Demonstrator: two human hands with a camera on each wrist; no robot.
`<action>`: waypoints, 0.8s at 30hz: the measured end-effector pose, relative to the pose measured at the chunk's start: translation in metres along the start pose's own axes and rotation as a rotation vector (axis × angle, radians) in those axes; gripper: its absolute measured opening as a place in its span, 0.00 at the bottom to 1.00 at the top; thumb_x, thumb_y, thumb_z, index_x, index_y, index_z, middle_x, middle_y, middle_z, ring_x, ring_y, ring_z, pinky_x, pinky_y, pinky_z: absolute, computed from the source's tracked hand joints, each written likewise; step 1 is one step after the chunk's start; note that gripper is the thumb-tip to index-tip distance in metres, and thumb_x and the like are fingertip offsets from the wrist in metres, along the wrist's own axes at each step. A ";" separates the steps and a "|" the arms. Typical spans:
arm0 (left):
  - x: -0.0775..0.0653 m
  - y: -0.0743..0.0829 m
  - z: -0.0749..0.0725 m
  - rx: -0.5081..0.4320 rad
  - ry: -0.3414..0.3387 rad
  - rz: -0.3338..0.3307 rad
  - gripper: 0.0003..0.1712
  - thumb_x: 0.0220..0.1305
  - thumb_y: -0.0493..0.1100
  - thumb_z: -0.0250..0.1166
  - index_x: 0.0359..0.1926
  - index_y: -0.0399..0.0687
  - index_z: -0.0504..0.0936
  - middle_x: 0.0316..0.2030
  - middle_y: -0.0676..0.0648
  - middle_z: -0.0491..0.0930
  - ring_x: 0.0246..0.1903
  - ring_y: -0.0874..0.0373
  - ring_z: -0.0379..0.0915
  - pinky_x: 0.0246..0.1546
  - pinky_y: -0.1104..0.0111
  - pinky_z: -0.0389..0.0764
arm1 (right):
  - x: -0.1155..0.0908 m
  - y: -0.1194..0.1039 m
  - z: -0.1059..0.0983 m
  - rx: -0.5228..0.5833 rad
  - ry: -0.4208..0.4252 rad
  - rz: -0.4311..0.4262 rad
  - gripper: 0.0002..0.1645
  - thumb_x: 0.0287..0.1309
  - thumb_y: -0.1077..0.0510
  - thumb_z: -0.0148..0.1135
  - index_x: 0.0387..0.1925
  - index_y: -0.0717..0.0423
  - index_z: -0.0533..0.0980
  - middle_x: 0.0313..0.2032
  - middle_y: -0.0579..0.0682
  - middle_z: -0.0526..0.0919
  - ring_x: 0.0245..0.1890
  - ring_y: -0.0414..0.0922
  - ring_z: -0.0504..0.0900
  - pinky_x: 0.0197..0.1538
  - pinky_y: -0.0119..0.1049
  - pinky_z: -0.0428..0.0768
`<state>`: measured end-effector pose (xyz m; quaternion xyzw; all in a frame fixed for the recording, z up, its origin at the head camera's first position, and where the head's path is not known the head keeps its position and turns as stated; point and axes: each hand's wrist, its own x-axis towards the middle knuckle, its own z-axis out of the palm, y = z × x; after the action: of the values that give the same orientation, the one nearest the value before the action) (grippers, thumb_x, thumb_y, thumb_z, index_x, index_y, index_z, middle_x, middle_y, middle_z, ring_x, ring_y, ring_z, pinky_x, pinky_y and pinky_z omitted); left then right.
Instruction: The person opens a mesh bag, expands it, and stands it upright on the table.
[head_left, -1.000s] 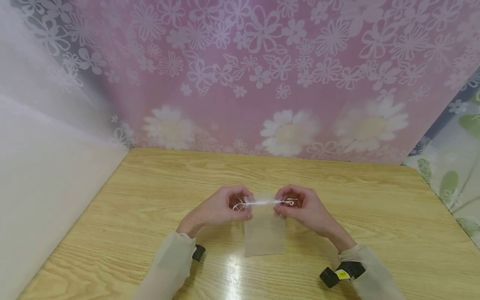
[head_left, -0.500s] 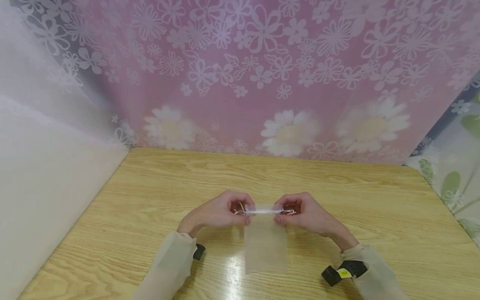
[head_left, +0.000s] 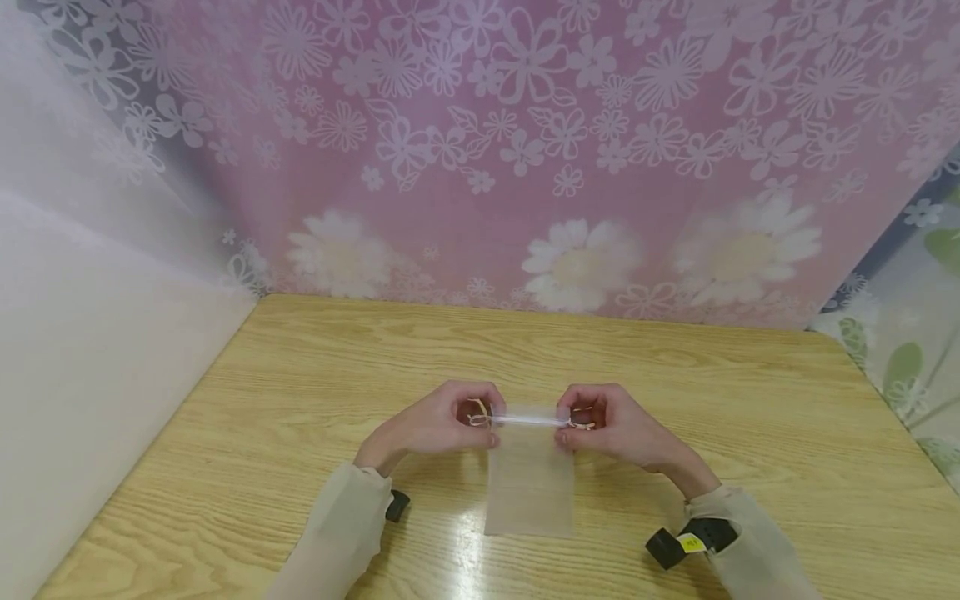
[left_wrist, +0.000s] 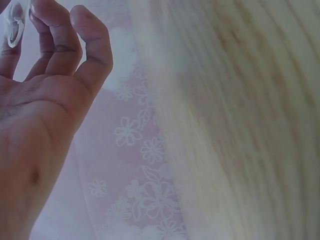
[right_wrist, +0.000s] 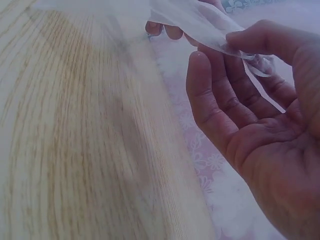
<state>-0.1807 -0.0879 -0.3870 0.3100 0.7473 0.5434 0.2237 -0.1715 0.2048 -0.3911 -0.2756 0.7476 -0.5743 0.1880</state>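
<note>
A small translucent drawstring bag (head_left: 529,483) hangs between the two hands, its white cord bunched along the upper edge. At its upper left corner my left hand (head_left: 442,419) pinches the bag between thumb and fingers. My right hand (head_left: 611,425) pinches the opposite upper corner the same way. Loops of cord (head_left: 477,412) stick out into each palm. In the right wrist view the sheer bag (right_wrist: 205,30) passes between the thumb and fingers. Only a bit of clear cord (left_wrist: 16,32) shows by the fingers in the left wrist view.
A wood-grain table (head_left: 300,367) lies beneath the hands. Behind it hangs a pink floral curtain (head_left: 465,208), with a pale sheet (head_left: 112,333) on the left and a leaf-patterned one (head_left: 907,367) on the right. Black wrist straps (head_left: 708,533) show at the sleeves.
Both hands have come slightly lower and nearer than one second ago, still pinching the bag. Its lower edge dropped, then rose a little. The right hand has shifted slightly right, apart from the left.
</note>
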 end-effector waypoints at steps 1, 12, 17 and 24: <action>0.000 0.000 0.000 -0.006 0.003 -0.001 0.10 0.62 0.33 0.69 0.43 0.36 0.79 0.35 0.51 0.76 0.34 0.57 0.74 0.34 0.72 0.79 | 0.000 0.000 0.000 -0.004 -0.001 -0.006 0.09 0.63 0.66 0.68 0.39 0.66 0.75 0.36 0.48 0.81 0.36 0.38 0.85 0.37 0.32 0.86; -0.001 -0.003 0.000 0.056 0.026 0.013 0.10 0.63 0.36 0.71 0.43 0.48 0.80 0.39 0.46 0.80 0.34 0.58 0.76 0.42 0.69 0.84 | 0.000 0.003 -0.002 -0.022 -0.023 -0.053 0.07 0.62 0.70 0.66 0.36 0.65 0.74 0.35 0.48 0.78 0.35 0.38 0.83 0.36 0.31 0.84; -0.001 -0.003 -0.001 0.074 0.018 0.011 0.10 0.63 0.38 0.71 0.44 0.46 0.80 0.43 0.41 0.80 0.35 0.57 0.78 0.44 0.69 0.84 | -0.002 0.004 -0.003 -0.033 -0.024 -0.064 0.07 0.63 0.69 0.66 0.36 0.64 0.74 0.35 0.48 0.78 0.34 0.37 0.83 0.36 0.32 0.85; -0.001 -0.003 0.000 0.081 0.009 -0.006 0.12 0.64 0.40 0.70 0.46 0.43 0.80 0.44 0.47 0.79 0.38 0.54 0.80 0.47 0.67 0.84 | -0.002 0.005 -0.003 -0.059 -0.033 -0.065 0.07 0.63 0.69 0.66 0.35 0.62 0.74 0.34 0.47 0.79 0.34 0.37 0.83 0.36 0.33 0.85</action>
<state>-0.1808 -0.0891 -0.3900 0.3141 0.7708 0.5133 0.2094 -0.1725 0.2098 -0.3952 -0.3147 0.7516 -0.5532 0.1733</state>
